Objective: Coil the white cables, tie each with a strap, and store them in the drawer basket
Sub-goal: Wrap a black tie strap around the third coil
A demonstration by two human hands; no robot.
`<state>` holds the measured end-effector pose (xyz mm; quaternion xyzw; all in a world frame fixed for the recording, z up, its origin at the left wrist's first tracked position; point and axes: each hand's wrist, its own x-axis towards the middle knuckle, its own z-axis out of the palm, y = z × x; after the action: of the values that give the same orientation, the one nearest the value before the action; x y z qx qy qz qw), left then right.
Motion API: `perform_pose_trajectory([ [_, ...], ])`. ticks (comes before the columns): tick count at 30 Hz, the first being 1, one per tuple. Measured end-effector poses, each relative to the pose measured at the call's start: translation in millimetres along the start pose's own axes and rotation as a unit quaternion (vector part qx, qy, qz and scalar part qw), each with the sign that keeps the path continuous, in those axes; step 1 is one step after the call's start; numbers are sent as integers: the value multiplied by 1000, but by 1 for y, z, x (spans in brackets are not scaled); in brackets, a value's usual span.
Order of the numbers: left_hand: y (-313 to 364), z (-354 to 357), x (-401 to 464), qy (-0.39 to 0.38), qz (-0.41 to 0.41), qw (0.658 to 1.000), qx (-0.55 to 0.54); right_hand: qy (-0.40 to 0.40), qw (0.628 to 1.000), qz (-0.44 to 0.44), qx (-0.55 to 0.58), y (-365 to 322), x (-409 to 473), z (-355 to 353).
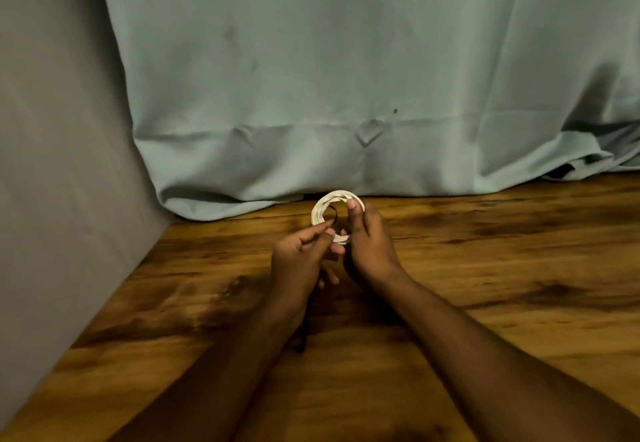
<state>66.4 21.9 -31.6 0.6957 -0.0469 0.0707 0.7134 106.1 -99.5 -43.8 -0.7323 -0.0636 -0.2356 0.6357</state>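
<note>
A white cable [323,207] is wound into a small round coil, held upright above the wooden table [485,268]. My right hand [369,246] grips the coil's right side, thumb on its rim. A thin dark strap [335,214] curves through the coil's middle. My left hand [303,259] pinches the strap's near end just below the coil, and the rest of the strap hangs dark beneath my left wrist [301,343]. No drawer or basket is in view.
A pale green cloth [346,78] hangs behind the table and bunches on its far edge. A grey wall [52,164] closes the left side. Something dark [561,170] peeks from under the cloth at far right.
</note>
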Motion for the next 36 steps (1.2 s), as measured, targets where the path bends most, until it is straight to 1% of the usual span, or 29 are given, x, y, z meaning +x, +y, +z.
perform_pose_trajectory([
  [4,0,-7,8,10,-33,995,-97,-48,989,-105,-94,-3,-9,5],
  [6,2,-9,9,-24,-47,984,-168,-55,983,-127,-119,-5,-12,6],
  [8,5,-9,5,-86,-60,962,-251,-72,978,-139,-138,-8,-16,8],
  [10,9,-8,0,-127,-75,938,-314,-81,977,-143,-135,-11,-19,9],
  [12,11,-7,-2,-141,-83,922,-351,-86,981,-133,-115,-14,-24,9],
  [14,10,-8,-1,-143,-96,911,-374,-98,987,-106,-76,-17,-27,8],
  [15,10,-8,-1,-139,-104,909,-380,-107,988,-96,-59,-18,-27,8],
  [17,10,-9,-1,-133,-115,906,-384,-116,986,-106,-55,-19,-28,7],
  [20,12,-9,-2,-133,-127,903,-388,-102,985,-130,-56,-21,-29,6],
  [22,11,-8,-1,-128,-130,907,-378,-92,986,-131,-50,-20,-29,7],
  [25,9,-6,0,-109,-126,932,-323,-70,989,-127,-28,-17,-26,6],
  [28,11,-5,-3,-80,-106,966,-221,-40,990,-131,-19,-15,-23,3],
  [30,13,-5,-7,-73,-88,979,-169,-18,992,-128,-9,-13,-20,-1],
  [32,17,-6,-9,-73,-73,980,-172,15,993,-121,3,-11,-15,-6],
  [36,30,-14,-7,-82,-30,959,-270,81,994,-69,33,-4,-4,-17],
])
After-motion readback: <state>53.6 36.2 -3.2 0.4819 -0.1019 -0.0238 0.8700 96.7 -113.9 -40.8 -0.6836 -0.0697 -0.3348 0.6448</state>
